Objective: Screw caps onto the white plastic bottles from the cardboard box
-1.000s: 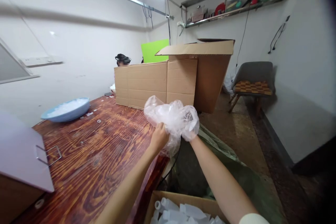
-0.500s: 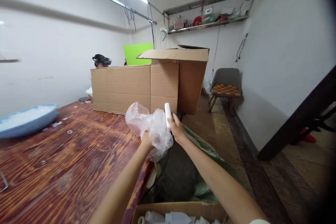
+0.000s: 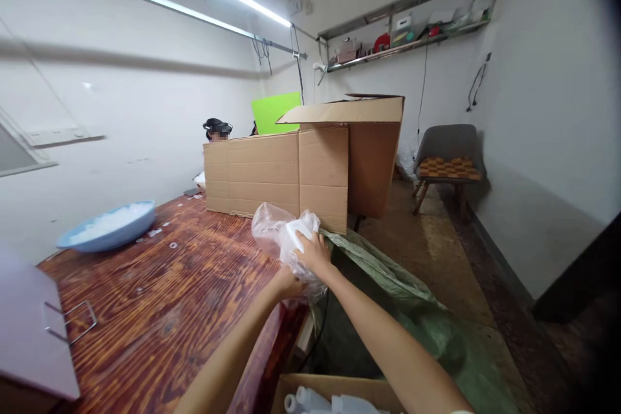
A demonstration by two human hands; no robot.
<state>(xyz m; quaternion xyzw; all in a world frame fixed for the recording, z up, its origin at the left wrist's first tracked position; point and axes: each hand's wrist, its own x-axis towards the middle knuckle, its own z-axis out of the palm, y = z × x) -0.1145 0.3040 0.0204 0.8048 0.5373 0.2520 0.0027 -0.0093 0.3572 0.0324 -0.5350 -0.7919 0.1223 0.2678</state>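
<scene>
Both my hands meet at a crumpled clear plastic bag (image 3: 272,233) held over the right edge of the wooden table (image 3: 160,297). My left hand (image 3: 287,283) is closed on the bag's lower part. My right hand (image 3: 314,252) grips a small white plastic bottle (image 3: 297,234) at the bag's top. A cardboard box (image 3: 334,398) with several white bottles sits below my arms at the bottom edge.
Large cardboard boxes (image 3: 310,165) stand at the table's far end, a person's head (image 3: 216,129) behind them. A blue basin (image 3: 107,228) of white pieces sits left, a hinged lid (image 3: 33,330) nearer. A green sack (image 3: 412,310) lies on the floor right; a chair (image 3: 449,162) stands beyond.
My right hand has brought the white bottle down from upright beside the bag onto the bag's top. Both hands have dropped a little toward the table edge. The camera swung back left.
</scene>
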